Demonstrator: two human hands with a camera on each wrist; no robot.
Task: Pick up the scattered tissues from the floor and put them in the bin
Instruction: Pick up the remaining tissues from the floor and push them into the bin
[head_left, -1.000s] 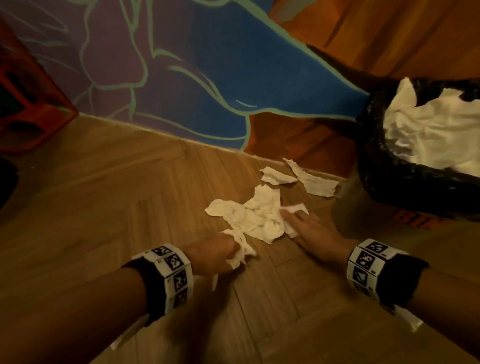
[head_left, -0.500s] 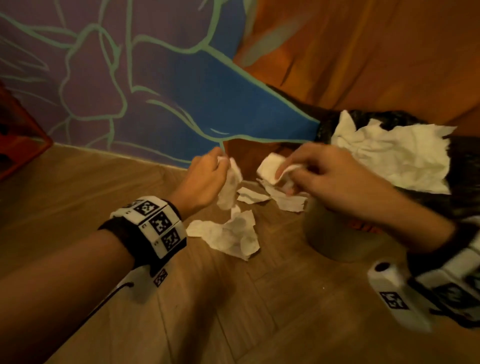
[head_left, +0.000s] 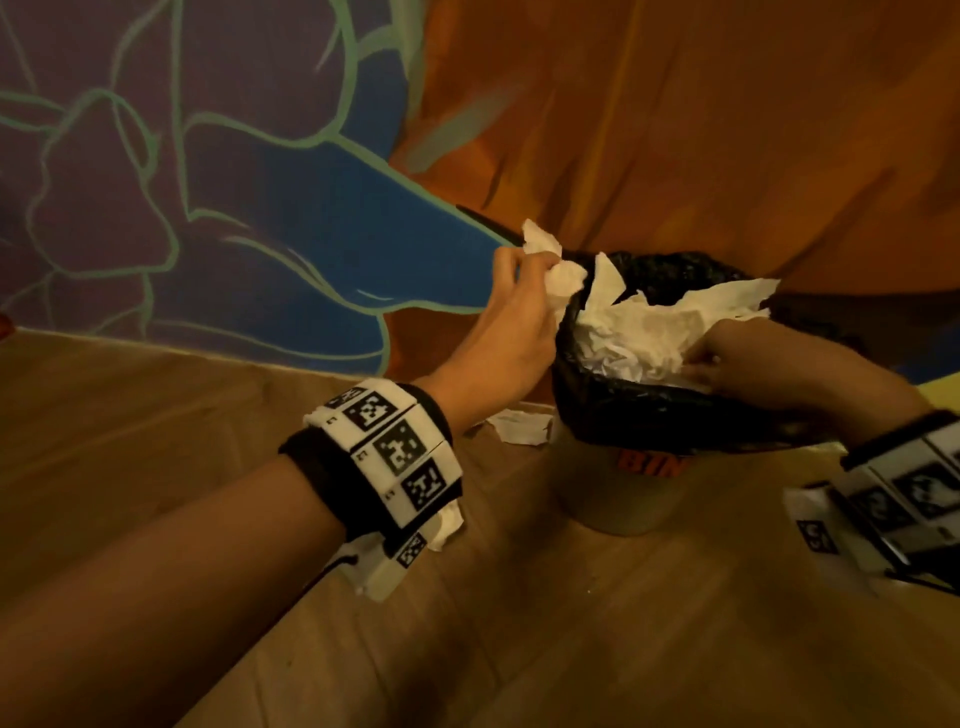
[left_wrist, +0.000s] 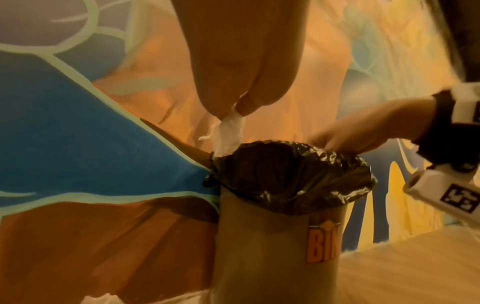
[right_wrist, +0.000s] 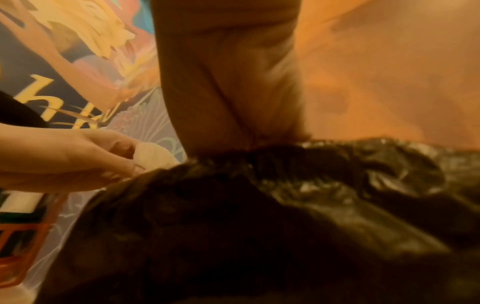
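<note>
Wooden floor (head_left: 156, 467) by a mural wall, we're mid-drop: left hand (head_left: 511, 332) pinches a tissue (head_left: 550, 265) at the bin (head_left: 623, 410) rim, right hand (head_left: 769, 364) sits inside, grip unclear; next, release.

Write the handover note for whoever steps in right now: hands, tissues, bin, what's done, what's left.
Left hand: grips a crumpled white tissue at the rim of the black-lined beige bin, not yet dropped.
Right hand: reaching into the bin, fingers on the white tissue pile; its grip cannot be made out.
Done: many tissues binned.
Left: drop the held one; fetch the flat white tissue on the wooden floor beside the bin.
</note>
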